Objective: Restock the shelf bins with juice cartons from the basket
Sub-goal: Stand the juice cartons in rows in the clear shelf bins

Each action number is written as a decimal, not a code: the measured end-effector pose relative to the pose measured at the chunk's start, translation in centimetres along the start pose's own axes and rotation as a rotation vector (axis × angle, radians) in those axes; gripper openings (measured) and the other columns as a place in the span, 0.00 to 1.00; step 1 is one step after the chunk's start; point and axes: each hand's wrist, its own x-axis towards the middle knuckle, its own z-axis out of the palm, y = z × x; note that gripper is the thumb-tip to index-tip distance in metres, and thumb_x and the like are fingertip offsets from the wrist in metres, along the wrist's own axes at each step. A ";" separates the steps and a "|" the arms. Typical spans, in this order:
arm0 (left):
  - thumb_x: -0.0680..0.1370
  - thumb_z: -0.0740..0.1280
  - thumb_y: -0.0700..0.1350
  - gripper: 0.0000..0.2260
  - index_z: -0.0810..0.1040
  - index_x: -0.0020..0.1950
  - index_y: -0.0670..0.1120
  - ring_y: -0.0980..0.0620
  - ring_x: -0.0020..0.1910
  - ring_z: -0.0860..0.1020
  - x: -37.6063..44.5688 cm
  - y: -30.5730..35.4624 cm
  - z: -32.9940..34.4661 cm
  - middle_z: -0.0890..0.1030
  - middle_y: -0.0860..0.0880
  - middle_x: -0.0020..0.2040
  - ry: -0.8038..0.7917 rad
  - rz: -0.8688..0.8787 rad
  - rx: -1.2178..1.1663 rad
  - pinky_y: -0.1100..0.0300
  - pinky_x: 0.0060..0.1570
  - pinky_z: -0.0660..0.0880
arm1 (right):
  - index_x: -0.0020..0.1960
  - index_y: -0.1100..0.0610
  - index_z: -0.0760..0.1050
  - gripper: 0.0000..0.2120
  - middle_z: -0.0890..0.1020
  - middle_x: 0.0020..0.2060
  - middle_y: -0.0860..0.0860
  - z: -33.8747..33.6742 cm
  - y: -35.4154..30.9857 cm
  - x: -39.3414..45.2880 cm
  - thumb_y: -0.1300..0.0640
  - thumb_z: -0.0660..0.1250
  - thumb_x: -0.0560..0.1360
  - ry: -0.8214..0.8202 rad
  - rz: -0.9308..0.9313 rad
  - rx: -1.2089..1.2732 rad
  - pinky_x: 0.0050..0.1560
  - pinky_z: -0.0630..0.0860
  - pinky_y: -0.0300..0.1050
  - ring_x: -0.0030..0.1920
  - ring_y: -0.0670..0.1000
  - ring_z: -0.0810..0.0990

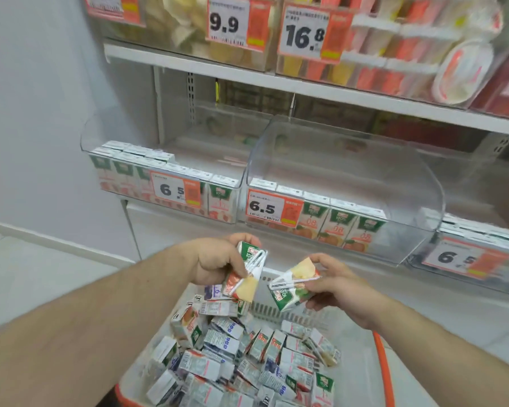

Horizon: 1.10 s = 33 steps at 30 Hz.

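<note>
1. The left hand point(218, 259) grips a juice carton point(243, 274), tilted, above the basket point(362, 377).
2. The right hand point(340, 289) holds a second carton point(293, 284), upside down.
3. Loose cartons point(247, 356) fill the basket.
4. Two clear shelf bins point(394, 183) show standing cartons behind 6.5 price tags point(272, 207).

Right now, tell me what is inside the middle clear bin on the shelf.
The middle clear bin holds one front row of juice cartons. The price tag covers the leftmost ones. Behind the row the bin looks bare.
</note>
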 end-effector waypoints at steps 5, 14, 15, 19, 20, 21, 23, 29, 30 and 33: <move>0.63 0.69 0.27 0.23 0.75 0.53 0.46 0.43 0.35 0.83 -1.0 1.2 1.2 0.82 0.39 0.38 0.018 0.027 -0.175 0.48 0.37 0.81 | 0.48 0.62 0.78 0.07 0.79 0.32 0.61 -0.1 -2.0 -0.9 0.60 0.66 0.72 0.103 -0.010 0.230 0.29 0.69 0.44 0.27 0.54 0.71; 0.73 0.73 0.54 0.13 0.78 0.47 0.45 0.47 0.33 0.79 1.0 0.8 2.9 0.79 0.46 0.33 0.309 -0.054 -0.076 0.56 0.36 0.78 | 0.41 0.57 0.76 0.11 0.72 0.29 0.53 1.1 -2.1 0.3 0.52 0.59 0.73 0.172 0.181 0.708 0.27 0.60 0.39 0.23 0.49 0.60; 0.74 0.73 0.50 0.10 0.79 0.47 0.45 0.47 0.34 0.78 1.4 0.7 3.0 0.79 0.47 0.33 0.345 -0.009 0.028 0.57 0.36 0.77 | 0.42 0.57 0.76 0.11 0.70 0.29 0.53 1.0 -2.3 0.4 0.51 0.59 0.73 0.174 0.186 0.733 0.27 0.60 0.40 0.23 0.49 0.60; 0.73 0.73 0.37 0.11 0.79 0.51 0.48 0.54 0.34 0.77 1.9 0.5 3.6 0.81 0.48 0.42 0.380 0.171 0.449 0.61 0.37 0.73 | 0.46 0.61 0.79 0.17 0.65 0.26 0.51 1.0 -2.4 0.5 0.49 0.58 0.74 0.144 0.245 0.864 0.26 0.58 0.40 0.22 0.48 0.57; 0.72 0.73 0.37 0.14 0.78 0.55 0.50 0.57 0.31 0.76 1.9 0.6 3.9 0.81 0.49 0.45 0.345 0.208 0.504 0.63 0.36 0.73 | 0.48 0.63 0.80 0.20 0.64 0.25 0.50 0.9 -2.3 0.5 0.48 0.57 0.74 0.131 0.266 0.890 0.24 0.58 0.39 0.22 0.47 0.56; 0.72 0.74 0.38 0.17 0.77 0.57 0.52 0.60 0.29 0.75 1.8 0.7 4.3 0.80 0.51 0.48 0.305 0.253 0.561 0.64 0.34 0.72 | 0.49 0.65 0.80 0.22 0.63 0.24 0.50 0.9 -2.2 0.5 0.48 0.56 0.74 0.115 0.286 0.912 0.23 0.57 0.38 0.21 0.47 0.55; 0.71 0.76 0.44 0.21 0.74 0.60 0.59 0.62 0.35 0.77 1.7 0.9 4.9 0.79 0.56 0.54 0.221 0.327 0.660 0.66 0.38 0.74 | 0.48 0.66 0.80 0.26 0.60 0.23 0.48 0.9 -2.1 0.5 0.46 0.54 0.75 0.063 0.322 0.943 0.23 0.56 0.36 0.19 0.46 0.55; 0.72 0.76 0.48 0.17 0.77 0.58 0.60 0.65 0.56 0.77 2.2 1.2 6.4 0.82 0.59 0.55 0.099 0.428 0.698 0.64 0.61 0.71 | 0.34 0.58 0.75 0.22 0.59 0.21 0.48 1.2 -3.0 -0.3 0.44 0.54 0.75 -0.058 0.361 0.895 0.24 0.52 0.36 0.17 0.46 0.54; 0.72 0.76 0.46 0.15 0.78 0.55 0.60 0.64 0.55 0.78 2.3 1.2 6.7 0.83 0.58 0.54 0.113 0.432 0.670 0.63 0.60 0.72 | 0.34 0.57 0.74 0.21 0.59 0.21 0.48 1.2 -3.2 -0.4 0.44 0.54 0.75 -0.056 0.363 0.847 0.23 0.54 0.36 0.17 0.47 0.55; 0.72 0.76 0.46 0.16 0.77 0.55 0.59 0.63 0.52 0.80 2.4 1.2 7.2 0.83 0.60 0.51 0.184 0.431 0.655 0.60 0.60 0.74 | 0.43 0.59 0.78 0.25 0.68 0.21 0.51 0.3 -3.6 -0.6 0.41 0.52 0.81 0.172 0.312 0.403 0.25 0.66 0.40 0.20 0.50 0.65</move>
